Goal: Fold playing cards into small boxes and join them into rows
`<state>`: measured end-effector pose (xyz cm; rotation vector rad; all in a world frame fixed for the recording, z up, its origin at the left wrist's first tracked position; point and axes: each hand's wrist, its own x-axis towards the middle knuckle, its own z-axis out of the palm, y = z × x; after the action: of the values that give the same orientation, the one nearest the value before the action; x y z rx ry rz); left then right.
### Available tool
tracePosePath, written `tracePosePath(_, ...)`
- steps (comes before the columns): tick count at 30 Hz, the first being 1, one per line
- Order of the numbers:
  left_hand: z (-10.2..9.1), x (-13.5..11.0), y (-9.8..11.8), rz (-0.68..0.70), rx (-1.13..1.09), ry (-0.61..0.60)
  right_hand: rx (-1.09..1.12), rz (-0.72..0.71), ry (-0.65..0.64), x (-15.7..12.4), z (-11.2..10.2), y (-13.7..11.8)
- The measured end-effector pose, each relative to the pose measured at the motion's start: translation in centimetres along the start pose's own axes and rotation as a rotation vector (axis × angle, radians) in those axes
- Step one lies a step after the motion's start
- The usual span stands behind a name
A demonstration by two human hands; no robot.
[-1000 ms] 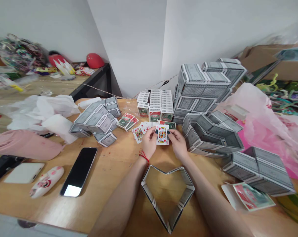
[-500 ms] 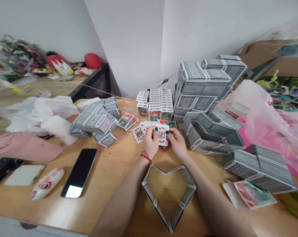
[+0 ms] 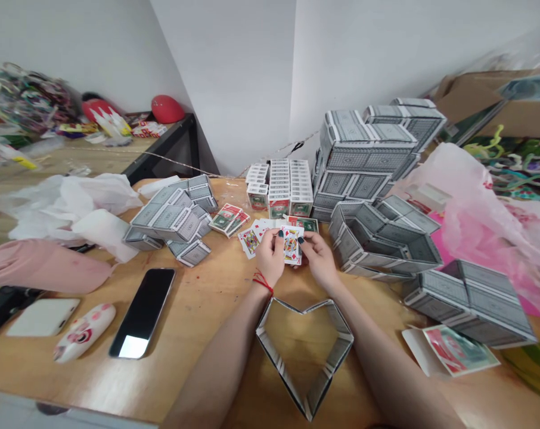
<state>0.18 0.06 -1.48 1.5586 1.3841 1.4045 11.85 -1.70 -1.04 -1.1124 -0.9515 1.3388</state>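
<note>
Between my two hands is a playing card (image 3: 292,245), a king of diamonds, held face up just above the table. My left hand (image 3: 270,256) pinches its left edge with the thumb on top. On its right edge are the closed fingers of my right hand (image 3: 319,256). Whether more cards lie under it is hidden. Loose face cards (image 3: 251,239) are spread just beyond my left hand. A heart-shaped frame of folded cards (image 3: 274,348) stands on the table between my forearms.
Card-built blocks (image 3: 359,161) rise at the back right, with an open card frame (image 3: 386,244) before them. Stacked card boxes (image 3: 279,190) stand at the back. A folded-card structure (image 3: 167,214), a phone (image 3: 142,313) and a pink pouch (image 3: 42,265) are on the left. An opened card box (image 3: 462,351) lies front right.
The whole view has shifted very slightly. Both hands keep the king card between them, almost unmoved.
</note>
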Motion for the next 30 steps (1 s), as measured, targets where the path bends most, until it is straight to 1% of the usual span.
tracePosePath(4, 0.0, 0.0, 0.1, -0.025, -0.019, -0.008, 0.012, 0.008, -0.003, 0.0, 0.0, 0.0)
tracePosePath(11, 0.0, -0.1, 0.8, -0.025, -0.034, -0.022, -0.020, -0.018, 0.028, -0.2, 0.2, 0.0)
tracePosePath(17, 0.2, -0.1, 0.6, -0.037, -0.053, -0.014, -0.049, -0.030, 0.045, -0.1, 0.2, 0.0)
tracePosePath(19, 0.2, -0.1, 0.5, -0.049, -0.080, -0.033, -0.049, -0.031, 0.035, -0.1, 0.1, 0.1)
tracePosePath(22, -0.1, 0.0, 0.6, -0.049, -0.160, -0.126, -0.037, -0.033, 0.021, 0.1, -0.1, 0.3)
tracePosePath(24, -0.6, 0.2, 0.7, -0.032, -0.207, -0.236, -0.040, -0.046, 0.029, 0.2, -0.4, 0.4)
tracePosePath(26, -1.1, 0.4, 0.9, -0.018, -0.250, -0.399, -0.047, -0.064, 0.049, 0.4, -0.8, 0.3)
tracePosePath(27, -1.3, 0.5, 1.0, -0.008, -0.281, -0.461, -0.046, -0.071, 0.061, 0.5, -0.9, 0.3)
tracePosePath(30, -1.8, 0.6, 1.0, -0.009, -0.330, -0.581, -0.024, -0.070, 0.069, 0.7, -1.3, 0.0)
